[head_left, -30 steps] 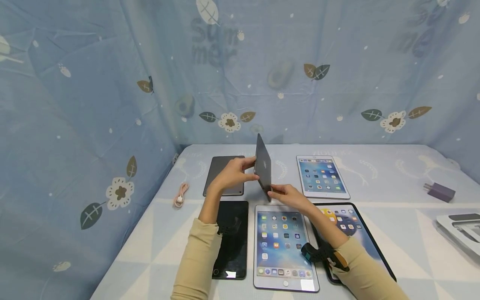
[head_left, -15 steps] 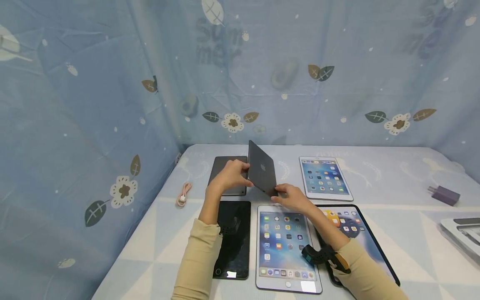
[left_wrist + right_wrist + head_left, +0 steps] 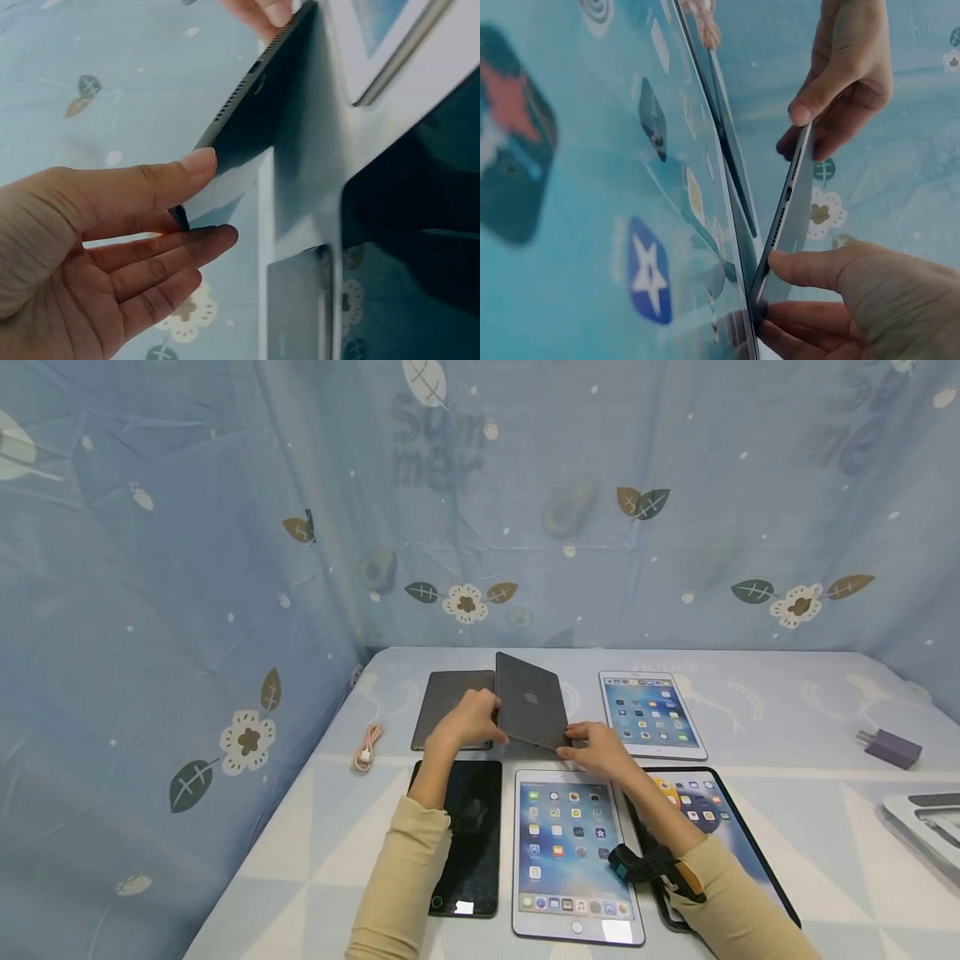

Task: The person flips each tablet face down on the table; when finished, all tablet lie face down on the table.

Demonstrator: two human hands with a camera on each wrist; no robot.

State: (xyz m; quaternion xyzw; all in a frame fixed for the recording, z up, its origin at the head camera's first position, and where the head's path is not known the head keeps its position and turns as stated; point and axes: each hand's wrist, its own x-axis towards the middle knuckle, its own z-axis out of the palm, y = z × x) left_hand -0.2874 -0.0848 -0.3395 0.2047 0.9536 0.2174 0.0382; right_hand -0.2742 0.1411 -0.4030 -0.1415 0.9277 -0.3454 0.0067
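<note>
Held tablet [image 3: 531, 697], front hidden in head view

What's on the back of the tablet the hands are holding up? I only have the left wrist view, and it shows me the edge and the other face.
Observer: The head view shows an apple-shaped logo on the grey back of the tablet.
Operator: Got it. Anything out to the left?
Observer: Yes, a bundled pink cable lies on that side.
Operator: And far over to the right?
Observer: A purple plug lies over there.
</note>
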